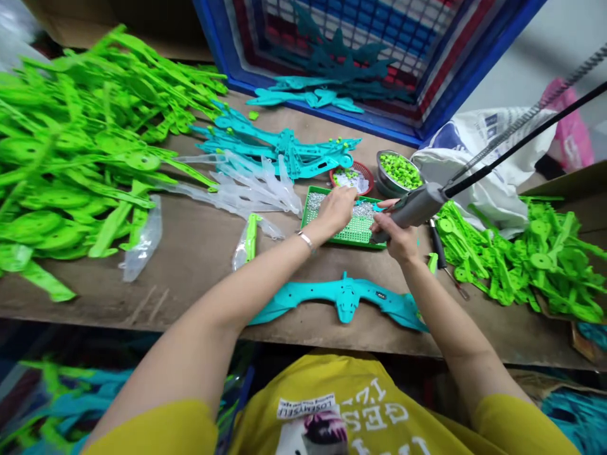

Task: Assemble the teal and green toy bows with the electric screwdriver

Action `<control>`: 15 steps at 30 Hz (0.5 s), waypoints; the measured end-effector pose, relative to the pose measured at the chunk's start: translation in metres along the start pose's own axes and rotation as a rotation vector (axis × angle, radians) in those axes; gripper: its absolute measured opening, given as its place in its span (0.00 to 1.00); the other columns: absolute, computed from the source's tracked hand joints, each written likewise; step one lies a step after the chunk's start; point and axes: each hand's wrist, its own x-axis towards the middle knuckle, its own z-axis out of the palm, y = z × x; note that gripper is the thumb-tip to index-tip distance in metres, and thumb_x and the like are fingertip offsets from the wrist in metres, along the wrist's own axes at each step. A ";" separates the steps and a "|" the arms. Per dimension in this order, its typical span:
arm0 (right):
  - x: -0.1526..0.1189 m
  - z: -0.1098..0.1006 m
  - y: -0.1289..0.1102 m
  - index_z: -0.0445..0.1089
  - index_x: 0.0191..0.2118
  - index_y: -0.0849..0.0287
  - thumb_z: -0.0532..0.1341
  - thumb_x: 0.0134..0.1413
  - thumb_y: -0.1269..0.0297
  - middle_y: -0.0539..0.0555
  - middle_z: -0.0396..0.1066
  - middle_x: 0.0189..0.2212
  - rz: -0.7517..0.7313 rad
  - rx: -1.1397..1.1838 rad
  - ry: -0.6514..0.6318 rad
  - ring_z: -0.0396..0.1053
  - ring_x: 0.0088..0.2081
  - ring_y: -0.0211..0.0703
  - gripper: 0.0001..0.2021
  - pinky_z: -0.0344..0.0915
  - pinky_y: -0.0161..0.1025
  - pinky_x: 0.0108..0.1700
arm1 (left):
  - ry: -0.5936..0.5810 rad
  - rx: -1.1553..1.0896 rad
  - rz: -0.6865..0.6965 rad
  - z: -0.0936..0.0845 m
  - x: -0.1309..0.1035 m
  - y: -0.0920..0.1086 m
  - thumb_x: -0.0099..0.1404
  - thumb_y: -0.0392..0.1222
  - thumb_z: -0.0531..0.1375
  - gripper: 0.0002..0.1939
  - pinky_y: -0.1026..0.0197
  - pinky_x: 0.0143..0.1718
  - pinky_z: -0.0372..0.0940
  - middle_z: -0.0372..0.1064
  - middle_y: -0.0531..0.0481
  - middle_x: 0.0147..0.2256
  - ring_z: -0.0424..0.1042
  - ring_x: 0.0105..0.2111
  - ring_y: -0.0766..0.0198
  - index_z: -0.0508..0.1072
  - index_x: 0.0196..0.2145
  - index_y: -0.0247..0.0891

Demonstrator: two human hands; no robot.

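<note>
My left hand reaches over the green basket of small silvery pieces, its fingers pressed together; what they hold, if anything, is hidden. Around the grey power screwdriver, my right hand is closed at the basket's right side. A bit of turquoise shows between the hands. Closer to my body, a curved turquoise part lies on the table beneath my forearms. Behind the basket are a red basket with whitish pieces and a metal bowl of small green pieces.
Bright green parts are heaped at left, with more at right. Turquoise parts and translucent pieces lie mid-table. A blue crate stands behind. A black-handled tool lies right of my right hand.
</note>
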 end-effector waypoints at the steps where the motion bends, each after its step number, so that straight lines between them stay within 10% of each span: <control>1: -0.001 -0.003 -0.002 0.73 0.40 0.56 0.74 0.46 0.52 0.44 0.72 0.19 0.001 0.001 0.001 0.71 0.21 0.37 0.19 0.70 0.37 0.29 | -0.016 0.005 0.002 0.009 0.015 0.001 0.68 0.29 0.54 0.12 0.52 0.48 0.63 0.76 0.38 0.44 0.70 0.45 0.52 0.76 0.43 0.35; 8: -0.010 -0.035 -0.002 0.72 0.39 0.55 0.74 0.48 0.51 0.44 0.71 0.19 0.010 -0.020 0.016 0.70 0.21 0.38 0.18 0.71 0.39 0.27 | -0.047 0.076 -0.031 0.044 0.037 -0.003 0.66 0.24 0.50 0.19 0.47 0.53 0.62 0.74 0.31 0.44 0.69 0.49 0.48 0.76 0.48 0.28; 15: -0.008 -0.047 0.004 0.72 0.39 0.52 0.73 0.48 0.50 0.42 0.69 0.19 -0.040 -0.024 0.078 0.70 0.22 0.38 0.17 0.71 0.39 0.28 | -0.063 0.112 -0.131 0.026 0.027 -0.010 0.67 0.29 0.52 0.15 0.44 0.53 0.64 0.72 0.28 0.48 0.71 0.50 0.44 0.75 0.47 0.28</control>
